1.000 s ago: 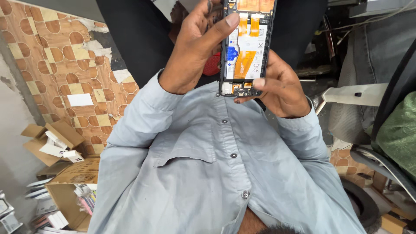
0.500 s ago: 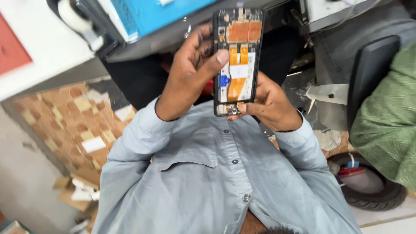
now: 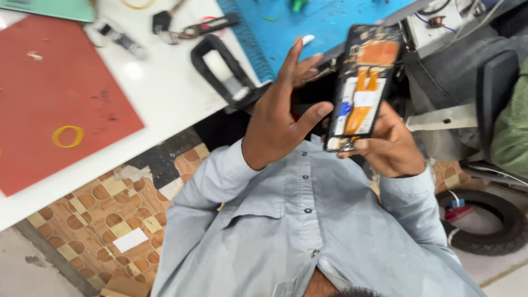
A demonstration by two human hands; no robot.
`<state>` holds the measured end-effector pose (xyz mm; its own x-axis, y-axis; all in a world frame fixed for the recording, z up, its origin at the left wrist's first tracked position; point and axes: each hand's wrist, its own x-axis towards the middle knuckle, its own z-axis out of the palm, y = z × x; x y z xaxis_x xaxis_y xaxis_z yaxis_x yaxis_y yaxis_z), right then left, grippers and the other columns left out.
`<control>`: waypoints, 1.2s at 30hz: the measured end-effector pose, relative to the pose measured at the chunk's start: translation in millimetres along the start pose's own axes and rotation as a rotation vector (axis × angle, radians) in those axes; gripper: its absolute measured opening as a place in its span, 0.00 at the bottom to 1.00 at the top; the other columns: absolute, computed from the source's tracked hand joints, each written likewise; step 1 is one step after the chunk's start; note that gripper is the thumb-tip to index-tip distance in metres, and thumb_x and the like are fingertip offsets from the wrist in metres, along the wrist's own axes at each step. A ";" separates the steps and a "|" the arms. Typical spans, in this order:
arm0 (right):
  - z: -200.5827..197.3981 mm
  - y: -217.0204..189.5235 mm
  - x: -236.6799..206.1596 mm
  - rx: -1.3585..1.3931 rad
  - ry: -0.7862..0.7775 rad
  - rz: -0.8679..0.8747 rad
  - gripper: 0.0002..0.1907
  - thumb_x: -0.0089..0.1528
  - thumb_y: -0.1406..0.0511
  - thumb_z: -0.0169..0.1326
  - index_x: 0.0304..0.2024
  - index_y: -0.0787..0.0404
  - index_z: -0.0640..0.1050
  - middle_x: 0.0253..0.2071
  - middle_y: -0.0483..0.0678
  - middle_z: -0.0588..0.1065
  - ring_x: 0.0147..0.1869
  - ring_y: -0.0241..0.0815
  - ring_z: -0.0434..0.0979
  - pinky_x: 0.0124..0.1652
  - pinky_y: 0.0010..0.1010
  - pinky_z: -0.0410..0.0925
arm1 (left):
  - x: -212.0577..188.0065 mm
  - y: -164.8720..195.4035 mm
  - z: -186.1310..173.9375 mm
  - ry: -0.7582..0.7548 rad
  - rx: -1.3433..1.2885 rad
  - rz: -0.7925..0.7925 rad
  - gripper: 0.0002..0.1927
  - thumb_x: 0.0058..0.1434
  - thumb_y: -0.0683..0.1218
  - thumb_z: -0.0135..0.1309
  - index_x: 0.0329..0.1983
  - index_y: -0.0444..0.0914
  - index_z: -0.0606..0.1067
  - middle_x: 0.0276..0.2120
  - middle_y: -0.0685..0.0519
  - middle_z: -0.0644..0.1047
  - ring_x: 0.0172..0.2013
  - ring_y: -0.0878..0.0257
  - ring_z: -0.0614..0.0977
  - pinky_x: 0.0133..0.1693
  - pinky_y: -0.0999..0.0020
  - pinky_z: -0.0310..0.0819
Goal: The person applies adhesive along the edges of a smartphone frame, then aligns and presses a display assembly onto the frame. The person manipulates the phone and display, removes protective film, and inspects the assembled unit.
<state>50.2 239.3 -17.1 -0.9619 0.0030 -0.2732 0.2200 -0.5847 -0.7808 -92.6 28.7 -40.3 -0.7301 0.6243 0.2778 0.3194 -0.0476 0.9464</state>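
The phone point(image 3: 363, 88) is held up in front of the chest, well above the worktop point(image 3: 165, 93) and touching nothing but the two hands. Its back cover is off: the inside faces the camera, with orange ribbon cables down the middle, a white patch and a small blue part on a dark frame. The picture is blurred there, so finer parts and screws cannot be made out. The right hand point(image 3: 391, 147) carries the phone, wrapped around its lower end from behind, with the thumb pressed across the bottom edge. The left hand point(image 3: 273, 125) is mostly open, fingers spread and pointing upward; only its thumb reaches across to the phone's left edge, and it grips nothing. Neither hand holds a tool. By the look of it, the opening is done and the inner parts are still in place, with the cables seated. No removed cover or loose part can be picked out anywhere. On the white worktop lie a red mat point(image 3: 55, 93) with a yellow rubber band point(image 3: 67, 136) on it, a blue mat point(image 3: 341, 22), a bunch of keys point(image 3: 181, 27) and a black strap point(image 3: 220, 71). A tyre point(image 3: 484, 220) lies on the floor at the right.
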 end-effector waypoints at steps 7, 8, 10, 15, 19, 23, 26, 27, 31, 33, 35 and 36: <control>12.1 -28.6 45.5 0.061 -0.113 -0.151 0.32 0.69 0.71 0.53 0.73 0.69 0.57 0.62 0.69 0.71 0.58 0.60 0.80 0.53 0.49 0.78 | -22.1 -0.5 -58.3 0.319 1.063 0.171 0.38 0.65 0.58 0.70 0.70 0.40 0.64 0.68 0.44 0.64 0.69 0.42 0.61 0.67 0.42 0.59; 9.2 -33.2 53.6 0.060 -0.128 -0.167 0.30 0.71 0.69 0.53 0.72 0.69 0.57 0.62 0.68 0.71 0.58 0.59 0.80 0.53 0.49 0.78 | -21.2 -2.7 -62.3 0.327 1.082 0.123 0.38 0.66 0.57 0.70 0.70 0.40 0.64 0.70 0.44 0.63 0.71 0.43 0.60 0.68 0.41 0.57; 1.4 -45.7 69.5 0.064 -0.160 -0.191 0.28 0.73 0.67 0.52 0.71 0.69 0.59 0.62 0.67 0.72 0.58 0.58 0.81 0.52 0.47 0.78 | -21.5 -5.5 -68.0 0.295 0.958 0.107 0.38 0.65 0.51 0.69 0.71 0.37 0.63 0.70 0.42 0.62 0.71 0.40 0.61 0.70 0.43 0.61; -35.6 -94.8 113.9 0.029 -0.175 -0.219 0.20 0.76 0.62 0.46 0.64 0.69 0.66 0.57 0.64 0.73 0.55 0.57 0.81 0.48 0.44 0.79 | -26.2 -9.5 -90.2 0.256 0.762 0.098 0.38 0.63 0.40 0.62 0.73 0.35 0.57 0.71 0.39 0.59 0.73 0.40 0.62 0.73 0.48 0.65; -75.7 -134.1 143.5 -0.208 -0.366 -0.322 0.20 0.78 0.56 0.41 0.66 0.61 0.69 0.61 0.55 0.75 0.63 0.51 0.80 0.58 0.45 0.79 | -33.3 -1.0 -123.3 0.216 0.796 -0.066 0.37 0.65 0.33 0.56 0.76 0.37 0.57 0.73 0.41 0.61 0.73 0.46 0.65 0.70 0.58 0.69; -95.2 -136.2 132.5 -0.260 -0.291 -0.431 0.18 0.79 0.56 0.39 0.64 0.59 0.69 0.59 0.55 0.77 0.58 0.50 0.82 0.52 0.43 0.80 | -23.4 17.6 -141.0 0.172 0.861 -0.088 0.37 0.66 0.32 0.54 0.77 0.33 0.56 0.74 0.39 0.60 0.73 0.44 0.64 0.74 0.54 0.65; -97.8 -132.6 110.2 -0.177 -0.135 -0.451 0.19 0.78 0.57 0.40 0.66 0.61 0.66 0.59 0.59 0.75 0.57 0.53 0.81 0.49 0.42 0.80 | -10.6 32.6 -127.9 0.169 1.013 0.077 0.36 0.62 0.35 0.58 0.72 0.33 0.58 0.70 0.36 0.60 0.71 0.36 0.62 0.71 0.45 0.60; -98.3 -133.6 103.0 -0.142 -0.107 -0.458 0.20 0.77 0.57 0.40 0.67 0.61 0.65 0.59 0.60 0.74 0.57 0.53 0.82 0.48 0.42 0.80 | -4.5 34.9 -115.3 0.172 0.934 0.106 0.35 0.63 0.37 0.59 0.71 0.33 0.59 0.69 0.38 0.60 0.70 0.39 0.63 0.70 0.47 0.61; -105.1 -135.9 93.4 -0.004 0.020 -0.470 0.28 0.70 0.58 0.40 0.71 0.62 0.61 0.59 0.68 0.71 0.58 0.57 0.80 0.39 0.44 0.80 | 36.2 24.9 -53.5 0.067 0.774 0.150 0.29 0.71 0.42 0.63 0.71 0.34 0.64 0.68 0.43 0.66 0.67 0.47 0.70 0.65 0.53 0.69; -111.5 -133.2 91.3 0.045 0.017 -0.472 0.31 0.69 0.58 0.40 0.73 0.62 0.59 0.61 0.71 0.71 0.57 0.60 0.80 0.39 0.43 0.80 | 65.7 9.9 -27.1 0.072 0.921 0.200 0.28 0.70 0.43 0.62 0.69 0.33 0.66 0.66 0.40 0.67 0.64 0.45 0.71 0.63 0.53 0.70; -118.5 -126.0 88.7 0.063 -0.030 -0.466 0.31 0.71 0.58 0.40 0.74 0.62 0.57 0.62 0.71 0.71 0.56 0.60 0.80 0.41 0.42 0.80 | 90.3 -4.1 -9.2 0.049 1.032 0.177 0.27 0.65 0.39 0.60 0.67 0.34 0.70 0.65 0.41 0.69 0.62 0.46 0.73 0.60 0.56 0.72; -121.7 -120.6 86.0 0.060 -0.051 -0.462 0.31 0.72 0.58 0.41 0.74 0.62 0.56 0.62 0.71 0.71 0.56 0.60 0.81 0.42 0.42 0.81 | 99.0 -10.3 -2.4 0.031 1.087 0.161 0.27 0.62 0.36 0.60 0.66 0.35 0.71 0.64 0.41 0.70 0.60 0.47 0.74 0.59 0.57 0.73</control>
<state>-39.4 408.8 -14.8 -0.9640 0.2349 0.1246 -0.2415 -0.5770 -0.7802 -169.6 89.1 -22.2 -0.6421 0.6517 0.4038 0.7629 0.5949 0.2531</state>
